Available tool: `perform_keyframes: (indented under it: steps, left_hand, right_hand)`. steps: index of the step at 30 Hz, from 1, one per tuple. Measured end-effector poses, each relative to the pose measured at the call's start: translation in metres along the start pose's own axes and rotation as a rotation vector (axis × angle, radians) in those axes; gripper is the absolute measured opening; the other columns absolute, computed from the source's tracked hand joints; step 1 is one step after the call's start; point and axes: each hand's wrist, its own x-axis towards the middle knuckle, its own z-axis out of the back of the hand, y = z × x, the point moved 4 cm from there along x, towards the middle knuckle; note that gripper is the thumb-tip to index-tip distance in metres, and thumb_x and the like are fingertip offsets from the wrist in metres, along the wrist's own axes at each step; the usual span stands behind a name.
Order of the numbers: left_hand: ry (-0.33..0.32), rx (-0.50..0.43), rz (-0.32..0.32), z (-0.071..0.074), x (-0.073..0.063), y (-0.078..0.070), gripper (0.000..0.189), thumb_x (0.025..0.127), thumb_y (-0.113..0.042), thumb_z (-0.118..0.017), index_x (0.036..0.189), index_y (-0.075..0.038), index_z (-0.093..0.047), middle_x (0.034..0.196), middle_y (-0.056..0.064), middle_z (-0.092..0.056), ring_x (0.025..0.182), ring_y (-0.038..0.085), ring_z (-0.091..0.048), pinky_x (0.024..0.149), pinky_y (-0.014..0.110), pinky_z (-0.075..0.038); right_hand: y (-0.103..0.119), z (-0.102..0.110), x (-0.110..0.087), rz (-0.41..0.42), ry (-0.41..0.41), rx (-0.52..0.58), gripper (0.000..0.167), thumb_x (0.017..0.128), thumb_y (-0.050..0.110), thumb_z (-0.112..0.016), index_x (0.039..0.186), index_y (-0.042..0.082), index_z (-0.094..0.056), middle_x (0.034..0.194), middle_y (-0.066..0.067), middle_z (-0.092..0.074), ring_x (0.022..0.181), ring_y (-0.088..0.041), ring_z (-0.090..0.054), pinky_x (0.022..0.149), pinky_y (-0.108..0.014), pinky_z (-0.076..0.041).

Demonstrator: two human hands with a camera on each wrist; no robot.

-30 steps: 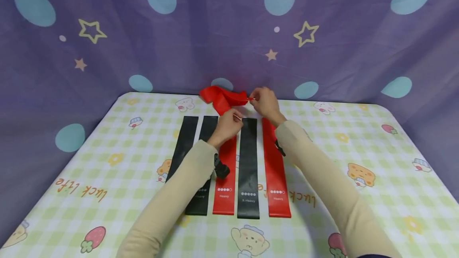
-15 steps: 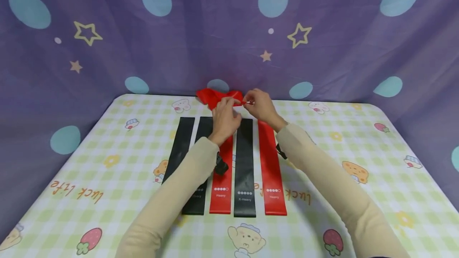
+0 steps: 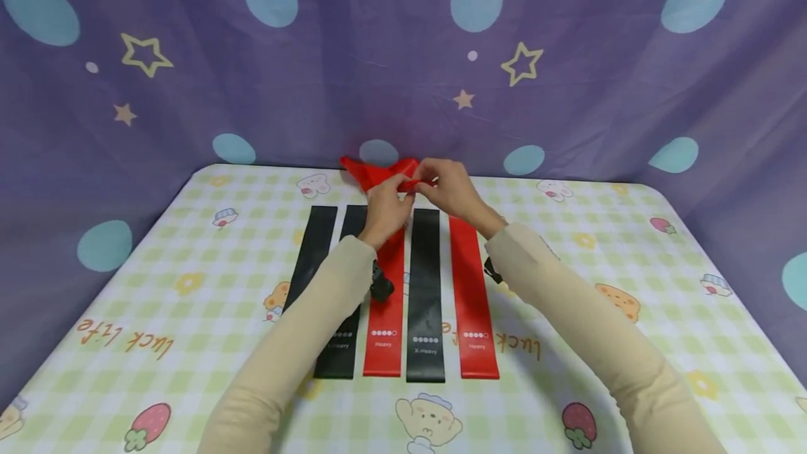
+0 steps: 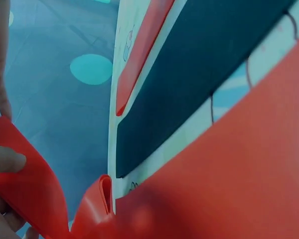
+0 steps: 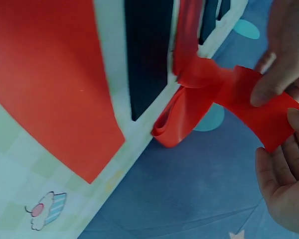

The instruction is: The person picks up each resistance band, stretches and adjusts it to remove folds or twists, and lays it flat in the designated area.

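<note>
Purple cloth (image 3: 384, 107) printed with blue ovals and stars formed the backdrop behind a table (image 3: 630, 244) in green-and-white check, its near side cut off by the head view. On it lay 5 flat bands in a row, from the left: 1st black band (image 3: 315, 244), 2nd black band (image 3: 337, 359), 1st red band (image 3: 383, 356), 3rd black band (image 3: 425, 279), 2nd red band (image 3: 471, 286). Left sleeve (image 3: 302, 328) hid the lower part of the 1st black band and crossed the 2nd, whose label was only partly legible; the 3rd read "X-Heavy", both red bands "Heavy". Loose red band (image 5: 259, 117) was held up at the table's far edge, between the hands. Left hand (image 3: 386, 210) pinched it, thumb on the near face, fingers behind. Right hand (image 3: 452, 188) pinched its end likewise, fingers curled beneath; fingertips partly covered by the band. From the head view the left hand masked part of this band; the right wrist view showed a folded loop by the table edge, whether resting or hanging could not be told. Black device (image 3: 381, 282) at the left cuff covered some of the 1st red band. Wrist views blurred in places, both hands cropped.
</note>
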Motion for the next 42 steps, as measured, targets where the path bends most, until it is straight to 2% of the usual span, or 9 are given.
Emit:
perform_keyframes:
  steps: [5, 9, 13, 18, 24, 28, 31, 37, 42]
  left_hand:
    - [-0.001, -0.044, 0.008, 0.004, 0.000, 0.005, 0.023, 0.087, -0.008, -0.062, 0.109, -0.002, -0.069, 0.097, 0.016, -0.072, 0.088, 0.031, -0.063, 0.084, 0.041, -0.051]
    - [0.005, -0.059, 0.008, 0.006, 0.000, 0.007, 0.025, 0.088, -0.008, -0.062, 0.110, -0.001, -0.068, 0.094, 0.016, -0.071, 0.083, 0.030, -0.061, 0.078, 0.040, -0.051]
    - [0.008, -0.083, 0.037, 0.008, -0.001, 0.012, 0.022, 0.089, -0.009, -0.063, 0.109, -0.001, -0.068, 0.090, 0.016, -0.069, 0.079, 0.029, -0.058, 0.075, 0.039, -0.051]
    - [0.004, -0.110, 0.057, 0.011, -0.002, 0.018, 0.021, 0.089, -0.009, -0.063, 0.108, 0.000, -0.067, 0.095, 0.016, -0.069, 0.085, 0.030, -0.059, 0.082, 0.040, -0.054]
    - [-0.030, -0.105, 0.052, 0.013, -0.003, 0.022, 0.018, 0.088, -0.009, -0.064, 0.102, 0.002, -0.068, 0.096, 0.018, -0.071, 0.092, 0.034, -0.062, 0.090, 0.043, -0.051]
    - [-0.014, -0.135, 0.069, 0.013, -0.005, 0.024, 0.016, 0.089, -0.010, -0.064, 0.098, 0.002, -0.068, 0.091, 0.017, -0.071, 0.085, 0.032, -0.062, 0.085, 0.044, -0.053]
    - [0.013, -0.153, 0.104, 0.014, -0.006, 0.027, 0.018, 0.090, -0.012, -0.064, 0.102, 0.001, -0.067, 0.093, 0.016, -0.070, 0.082, 0.030, -0.063, 0.081, 0.043, -0.055]
    - [0.022, -0.160, 0.140, 0.017, -0.008, 0.032, 0.026, 0.090, -0.011, -0.063, 0.113, 0.001, -0.065, 0.104, 0.018, -0.069, 0.091, 0.032, -0.064, 0.086, 0.044, -0.055]
    - [0.014, -0.140, 0.143, 0.018, -0.009, 0.037, 0.024, 0.090, -0.011, -0.062, 0.111, 0.001, -0.065, 0.104, 0.018, -0.069, 0.091, 0.033, -0.064, 0.086, 0.045, -0.054]
  right_hand:
    - [0.007, 0.005, 0.000, -0.003, 0.003, 0.012, 0.006, 0.085, 0.005, -0.065, 0.089, 0.001, -0.066, 0.089, -0.013, -0.071, 0.082, -0.025, -0.067, 0.080, -0.037, -0.056]
    - [0.009, 0.011, 0.000, -0.022, -0.016, 0.039, 0.006, 0.086, 0.004, -0.064, 0.090, 0.000, -0.066, 0.088, -0.014, -0.071, 0.079, -0.024, -0.067, 0.078, -0.037, -0.056]
    - [0.015, 0.019, 0.001, -0.022, -0.029, 0.057, 0.007, 0.086, 0.004, -0.064, 0.092, 0.000, -0.066, 0.089, -0.015, -0.071, 0.077, -0.024, -0.067, 0.077, -0.036, -0.056]
    - [0.024, 0.030, 0.003, -0.015, -0.044, 0.067, 0.010, 0.087, 0.006, -0.065, 0.094, 0.000, -0.067, 0.092, -0.015, -0.071, 0.080, -0.025, -0.068, 0.079, -0.037, -0.057]
    - [0.027, 0.043, 0.005, -0.025, -0.069, 0.078, 0.011, 0.087, 0.007, -0.066, 0.095, 0.001, -0.068, 0.093, -0.015, -0.071, 0.083, -0.026, -0.068, 0.081, -0.037, -0.056]
    - [0.025, 0.054, 0.004, -0.048, -0.093, 0.100, 0.011, 0.087, 0.007, -0.065, 0.096, 0.001, -0.068, 0.094, -0.016, -0.071, 0.083, -0.026, -0.068, 0.081, -0.038, -0.057]
    - [0.024, 0.063, 0.004, -0.069, -0.118, 0.114, 0.012, 0.087, 0.007, -0.065, 0.097, 0.001, -0.067, 0.094, -0.016, -0.071, 0.083, -0.026, -0.068, 0.081, -0.038, -0.057]
    - [0.025, 0.082, 0.005, -0.093, -0.182, 0.095, 0.013, 0.086, 0.009, -0.065, 0.096, 0.001, -0.069, 0.093, -0.016, -0.071, 0.082, -0.025, -0.068, 0.079, -0.036, -0.056]
    - [0.025, 0.096, 0.004, -0.124, -0.217, 0.087, 0.014, 0.087, 0.010, -0.065, 0.096, 0.001, -0.069, 0.094, -0.016, -0.070, 0.082, -0.025, -0.067, 0.077, -0.032, -0.056]
